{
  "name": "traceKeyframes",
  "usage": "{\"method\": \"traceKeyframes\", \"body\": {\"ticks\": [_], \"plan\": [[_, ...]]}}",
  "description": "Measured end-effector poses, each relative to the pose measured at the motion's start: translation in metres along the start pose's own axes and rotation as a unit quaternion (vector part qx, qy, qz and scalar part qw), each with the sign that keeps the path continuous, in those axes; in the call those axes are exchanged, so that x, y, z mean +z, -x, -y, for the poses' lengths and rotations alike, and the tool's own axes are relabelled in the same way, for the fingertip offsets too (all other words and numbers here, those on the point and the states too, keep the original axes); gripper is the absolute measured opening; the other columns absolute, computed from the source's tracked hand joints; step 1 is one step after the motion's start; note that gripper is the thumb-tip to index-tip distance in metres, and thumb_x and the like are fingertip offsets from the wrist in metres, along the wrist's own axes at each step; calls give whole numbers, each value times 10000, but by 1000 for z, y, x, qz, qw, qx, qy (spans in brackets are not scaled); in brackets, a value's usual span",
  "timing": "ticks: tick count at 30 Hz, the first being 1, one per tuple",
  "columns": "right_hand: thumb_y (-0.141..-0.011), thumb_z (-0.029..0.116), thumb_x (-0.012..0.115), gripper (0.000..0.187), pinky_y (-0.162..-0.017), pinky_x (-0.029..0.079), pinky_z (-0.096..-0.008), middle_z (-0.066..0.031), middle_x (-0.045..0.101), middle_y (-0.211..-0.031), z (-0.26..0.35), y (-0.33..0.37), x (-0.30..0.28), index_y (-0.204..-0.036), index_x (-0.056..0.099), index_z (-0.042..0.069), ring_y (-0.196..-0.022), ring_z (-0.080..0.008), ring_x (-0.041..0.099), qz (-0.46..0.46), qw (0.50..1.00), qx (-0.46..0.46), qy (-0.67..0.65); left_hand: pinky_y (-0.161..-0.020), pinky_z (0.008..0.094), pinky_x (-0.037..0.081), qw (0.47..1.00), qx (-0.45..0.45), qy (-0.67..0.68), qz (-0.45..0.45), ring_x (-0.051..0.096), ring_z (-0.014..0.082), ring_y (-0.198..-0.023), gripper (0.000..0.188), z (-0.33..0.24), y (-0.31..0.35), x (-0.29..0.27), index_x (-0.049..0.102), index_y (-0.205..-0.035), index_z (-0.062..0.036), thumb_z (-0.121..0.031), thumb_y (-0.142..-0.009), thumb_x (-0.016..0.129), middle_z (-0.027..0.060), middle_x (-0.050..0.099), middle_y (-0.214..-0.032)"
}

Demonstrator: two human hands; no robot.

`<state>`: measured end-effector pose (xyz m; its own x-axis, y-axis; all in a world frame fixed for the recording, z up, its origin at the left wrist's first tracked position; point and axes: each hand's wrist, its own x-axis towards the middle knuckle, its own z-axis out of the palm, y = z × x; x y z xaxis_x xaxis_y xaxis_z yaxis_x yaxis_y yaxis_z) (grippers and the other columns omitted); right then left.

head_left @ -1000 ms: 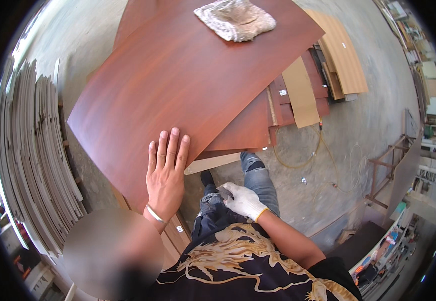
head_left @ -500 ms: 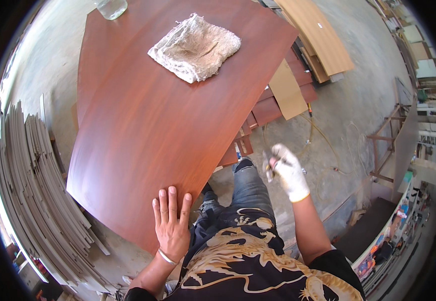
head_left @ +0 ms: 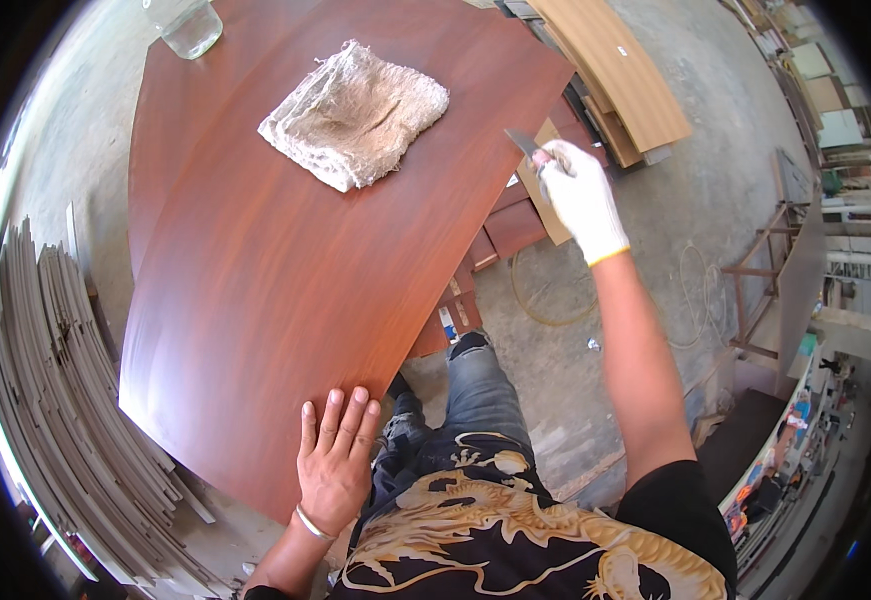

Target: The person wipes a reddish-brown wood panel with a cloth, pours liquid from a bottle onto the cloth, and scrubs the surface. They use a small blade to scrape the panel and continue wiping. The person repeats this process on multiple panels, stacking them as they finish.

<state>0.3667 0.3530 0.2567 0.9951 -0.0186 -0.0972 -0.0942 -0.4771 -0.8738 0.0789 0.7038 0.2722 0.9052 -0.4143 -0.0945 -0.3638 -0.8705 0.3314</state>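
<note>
A wide reddish-brown wood-grain board (head_left: 285, 290) lies before me, another similar panel edge showing at its left. My bare left hand (head_left: 335, 455) rests flat on its near corner, fingers stretched out. In a white knit glove, my right hand (head_left: 577, 195) is closed around a knife. The grey blade of the knife (head_left: 521, 142) points up and left, at the board's right edge near the far corner; whether it touches cannot be told. Its handle is mostly hidden in the glove. A folded, stained white cloth (head_left: 355, 115) lies on the board's far half.
A clear jar (head_left: 190, 30) stands at the board's far left. Long grey strips (head_left: 45, 380) are stacked on the left. Tan planks (head_left: 615, 70) and brown panels lie beyond the right edge. A yellowish hose (head_left: 545, 318) coils on the concrete floor; a metal frame (head_left: 760, 280) stands right.
My right hand has swung forward from beside my leg to the board's far right edge, bringing the knife with it. My left hand stays flat on the board.
</note>
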Motion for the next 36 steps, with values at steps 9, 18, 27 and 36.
{"method": "traceKeyframes", "body": {"ticks": [9, 18, 27, 36], "plan": [[-1053, 242, 620, 233, -685, 498, -391, -138, 630, -757, -5, -32, -12, -980, 657, 24, -667, -265, 604, 24, 987, -68, 142, -1240, 655, 330, 996, 26, 75, -49, 527, 418, -1467, 494, 10, 7, 2, 735, -1280, -8, 73, -801, 642, 176, 644, -1487], [-1027, 258, 632, 158, -622, 516, -514, -162, 648, -688, 17, 40, 24, -948, 624, 122, -683, -417, 685, 66, 949, -156, 267, -1231, 674, 330, 995, 25, 81, -53, 517, 442, -1471, 493, 10, 7, 2, 733, -1264, 5, 69, -788, 624, 189, 642, -1484], [-1068, 258, 621, 234, -650, 480, -406, -141, 634, -747, -9, -19, -3, -950, 660, 60, -661, -272, 584, -43, 973, -82, 213, -1248, 629, 328, 997, 29, 58, -45, 506, 392, -1492, 469, 12, 7, 2, 748, -1285, -29, 7, -828, 651, 145, 640, -1506], [-1051, 256, 589, 167, -714, 532, -525, -193, 708, -832, 1, -29, -15, -1047, 662, 106, -805, -429, 700, -3, 949, -111, 295, -1243, 641, 327, 997, 23, 64, -41, 499, 391, -1496, 465, 13, 10, 4, 746, -1294, -44, 7, -842, 651, 135, 639, -1510]]}}
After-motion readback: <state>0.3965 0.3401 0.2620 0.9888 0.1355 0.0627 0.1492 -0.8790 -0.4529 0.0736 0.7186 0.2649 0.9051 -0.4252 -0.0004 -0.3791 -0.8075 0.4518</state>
